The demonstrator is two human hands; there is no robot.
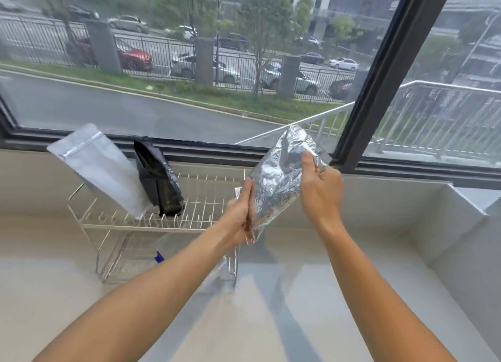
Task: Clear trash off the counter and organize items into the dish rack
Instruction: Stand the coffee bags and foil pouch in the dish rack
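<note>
A crinkled silver foil pouch (pixel 280 178) is held up in the air, above the right end of a white wire dish rack (pixel 208 196). My left hand (pixel 241 215) grips its lower left edge. My right hand (pixel 321 191) pinches its upper right corner, thumb on the foil. In the rack's upper tier a white zip pouch (pixel 100 169) leans to the left. A black pouch (pixel 160 180) stands right beside it.
The rack stands on a pale counter (pixel 54 266) under a large window with a dark frame (pixel 379 77). A clear plastic item with a blue part (pixel 159 257) lies on the rack's lower tier. A raised white ledge (pixel 461 220) borders the counter at right.
</note>
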